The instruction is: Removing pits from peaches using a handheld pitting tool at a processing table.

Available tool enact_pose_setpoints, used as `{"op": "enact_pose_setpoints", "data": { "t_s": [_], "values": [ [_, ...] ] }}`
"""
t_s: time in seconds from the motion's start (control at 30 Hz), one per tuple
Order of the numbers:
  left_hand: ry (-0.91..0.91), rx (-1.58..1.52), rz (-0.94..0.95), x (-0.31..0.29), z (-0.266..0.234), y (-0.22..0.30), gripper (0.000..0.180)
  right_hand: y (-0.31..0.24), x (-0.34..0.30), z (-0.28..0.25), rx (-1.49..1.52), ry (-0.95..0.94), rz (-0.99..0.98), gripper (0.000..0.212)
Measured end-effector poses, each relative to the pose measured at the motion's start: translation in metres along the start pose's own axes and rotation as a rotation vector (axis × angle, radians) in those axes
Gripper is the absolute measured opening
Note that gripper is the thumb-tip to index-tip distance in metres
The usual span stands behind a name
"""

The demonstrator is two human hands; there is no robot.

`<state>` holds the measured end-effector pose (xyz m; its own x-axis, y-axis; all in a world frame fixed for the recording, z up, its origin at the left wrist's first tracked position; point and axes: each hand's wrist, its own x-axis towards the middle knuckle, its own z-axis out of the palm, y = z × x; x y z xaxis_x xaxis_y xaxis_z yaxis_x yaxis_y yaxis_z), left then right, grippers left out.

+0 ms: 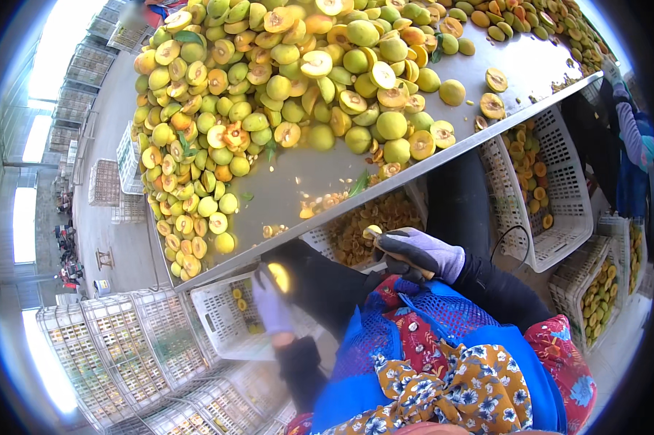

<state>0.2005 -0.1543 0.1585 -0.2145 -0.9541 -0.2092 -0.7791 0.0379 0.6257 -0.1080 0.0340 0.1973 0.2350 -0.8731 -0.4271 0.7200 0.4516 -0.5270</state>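
a fruit half (278,276) is held in the closed left hand (271,301), lower left of the right hand (414,254), which is closed on a knife (374,233) near the crate of pits (374,221).

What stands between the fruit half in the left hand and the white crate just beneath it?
Nothing visible. The left hand holds a fruit half directly over the white crate, below the metal table's edge. The right hand is apart, to the right.
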Motion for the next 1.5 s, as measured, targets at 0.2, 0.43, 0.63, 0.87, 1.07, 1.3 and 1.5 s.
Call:
{"op": "enact_pose_setpoints", "data": {
  "t_s": [0.2,0.43,0.63,0.87,1.07,1.3,1.5],
  "values": [
    [0.117,0.542,0.216,0.044,-0.029,0.082,0.047,0.029,0.032,-0.019,-0.269,0.128,0.009,0.040],
    [-0.249,0.641,0.525,0.174,0.125,0.204,0.072,0.057,0.035,-0.050,-0.737,-0.025,-0.176,0.039],
    [-0.687,-0.016,0.277,0.162,0.134,0.183,0.062,0.037,0.000,-0.032,-0.001,0.131,0.078,0.034],
    [-1.262,-1.435,-0.172,0.063,0.101,0.164,0.043,0.001,-0.007,-0.004,-1.084,0.374,-0.606,0.026],
    [-0.787,-1.093,-0.034,-0.003,0.111,0.171,0.060,-0.001,0.003,0.008,-1.285,0.569,-0.500,0.027],
    [-0.437,-0.717,0.156,-0.022,0.112,0.161,0.049,0.016,0.002,0.015,-1.361,0.532,-0.505,0.036],
    [-0.267,-0.518,0.275,-0.029,0.118,0.156,0.048,0.020,0.001,0.011,-1.277,0.483,-0.380,0.033]
  ]
}}
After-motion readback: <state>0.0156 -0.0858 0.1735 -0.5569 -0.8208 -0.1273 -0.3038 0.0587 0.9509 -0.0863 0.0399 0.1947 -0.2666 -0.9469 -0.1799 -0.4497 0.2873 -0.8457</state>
